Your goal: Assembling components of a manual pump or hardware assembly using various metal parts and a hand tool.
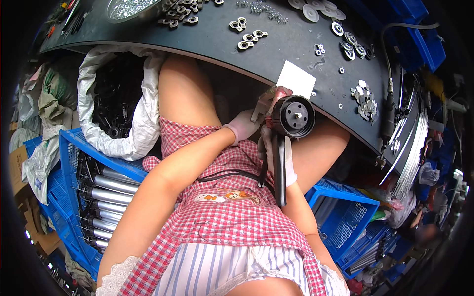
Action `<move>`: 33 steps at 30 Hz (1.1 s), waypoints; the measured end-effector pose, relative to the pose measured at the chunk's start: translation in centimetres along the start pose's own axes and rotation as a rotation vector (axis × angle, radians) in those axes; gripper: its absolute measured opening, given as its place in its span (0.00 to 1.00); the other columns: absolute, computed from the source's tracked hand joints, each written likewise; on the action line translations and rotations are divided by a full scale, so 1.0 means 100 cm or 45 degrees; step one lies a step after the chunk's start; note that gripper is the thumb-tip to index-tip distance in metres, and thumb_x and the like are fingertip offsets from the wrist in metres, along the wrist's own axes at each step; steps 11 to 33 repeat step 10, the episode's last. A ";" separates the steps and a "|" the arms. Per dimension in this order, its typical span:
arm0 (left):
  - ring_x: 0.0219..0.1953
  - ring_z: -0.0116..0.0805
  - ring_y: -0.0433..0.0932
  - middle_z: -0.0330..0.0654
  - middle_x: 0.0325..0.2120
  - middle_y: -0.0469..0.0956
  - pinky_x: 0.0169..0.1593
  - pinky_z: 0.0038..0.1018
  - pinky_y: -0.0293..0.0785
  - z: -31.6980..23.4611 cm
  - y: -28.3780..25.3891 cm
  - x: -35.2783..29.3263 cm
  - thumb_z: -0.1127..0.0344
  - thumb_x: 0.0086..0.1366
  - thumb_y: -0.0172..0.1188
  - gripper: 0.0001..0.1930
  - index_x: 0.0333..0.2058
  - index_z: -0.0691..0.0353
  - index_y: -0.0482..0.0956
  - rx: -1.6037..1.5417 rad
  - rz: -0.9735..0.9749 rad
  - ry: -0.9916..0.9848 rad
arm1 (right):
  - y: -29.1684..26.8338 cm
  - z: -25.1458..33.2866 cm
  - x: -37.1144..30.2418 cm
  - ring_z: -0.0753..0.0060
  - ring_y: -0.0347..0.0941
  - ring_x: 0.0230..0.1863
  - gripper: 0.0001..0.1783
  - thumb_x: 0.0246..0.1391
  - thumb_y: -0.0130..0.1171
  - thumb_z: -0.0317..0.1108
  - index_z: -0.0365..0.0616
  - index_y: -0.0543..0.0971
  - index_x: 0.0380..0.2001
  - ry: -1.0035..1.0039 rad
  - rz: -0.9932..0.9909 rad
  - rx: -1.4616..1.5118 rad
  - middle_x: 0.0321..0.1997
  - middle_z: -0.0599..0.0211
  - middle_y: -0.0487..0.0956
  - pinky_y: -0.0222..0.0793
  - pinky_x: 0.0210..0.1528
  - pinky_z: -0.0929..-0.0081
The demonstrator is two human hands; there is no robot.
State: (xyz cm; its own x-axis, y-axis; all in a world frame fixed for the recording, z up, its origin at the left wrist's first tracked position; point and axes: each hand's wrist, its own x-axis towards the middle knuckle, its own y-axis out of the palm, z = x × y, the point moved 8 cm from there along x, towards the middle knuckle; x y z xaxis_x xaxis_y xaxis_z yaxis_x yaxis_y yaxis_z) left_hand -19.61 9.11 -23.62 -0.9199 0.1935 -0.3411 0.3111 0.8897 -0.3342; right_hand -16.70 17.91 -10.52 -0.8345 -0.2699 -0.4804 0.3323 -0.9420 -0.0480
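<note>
Above my lap I hold a black tool that looks like a caulking gun (pixel 280 170), with a trigger handle hanging down. Its round black end cap (pixel 296 117) faces up, showing several holes and a metal stud in the middle. My left hand (pixel 245 124), in a thin pale glove, is closed against the left side of the tool's head, its fingertips dark with dirt. Lower down, my right hand (pixel 290 167), also gloved, wraps round the handle; part of it is hidden behind the handle. A white card (pixel 296 79) lies at the table edge just beyond the cap.
The dark table (pixel 207 44) carries metal brackets (pixel 248 39), springs (pixel 264 10), round discs (pixel 348 42) and small pale parts (pixel 365 101). A power driver (pixel 389 116) hangs at the right. Blue crates (pixel 345 217) flank me; the left one holds silver tubes (pixel 113 190). A white sack (pixel 143 133) holds black parts.
</note>
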 end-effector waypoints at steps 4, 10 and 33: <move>0.44 0.51 0.77 0.54 0.40 0.78 0.48 0.35 0.72 -0.002 0.002 0.002 0.62 0.61 0.52 0.14 0.42 0.62 0.76 0.021 0.023 0.042 | 0.000 0.002 0.000 0.81 0.60 0.11 0.22 0.65 0.45 0.44 0.42 0.69 0.20 -0.224 -0.038 -0.103 0.11 0.73 0.65 0.53 0.14 0.80; 0.45 0.47 0.77 0.55 0.41 0.78 0.49 0.34 0.72 -0.004 0.005 0.001 0.60 0.61 0.53 0.14 0.42 0.61 0.77 0.150 0.093 0.158 | 0.000 -0.003 0.004 0.81 0.62 0.13 0.19 0.64 0.47 0.44 0.42 0.71 0.24 -0.435 0.014 -0.369 0.12 0.73 0.67 0.56 0.15 0.81; 0.45 0.47 0.77 0.55 0.41 0.78 0.49 0.34 0.72 -0.004 0.005 0.001 0.60 0.61 0.53 0.14 0.42 0.61 0.77 0.150 0.093 0.158 | 0.000 -0.003 0.004 0.81 0.62 0.13 0.19 0.64 0.47 0.44 0.42 0.71 0.24 -0.435 0.014 -0.369 0.12 0.73 0.67 0.56 0.15 0.81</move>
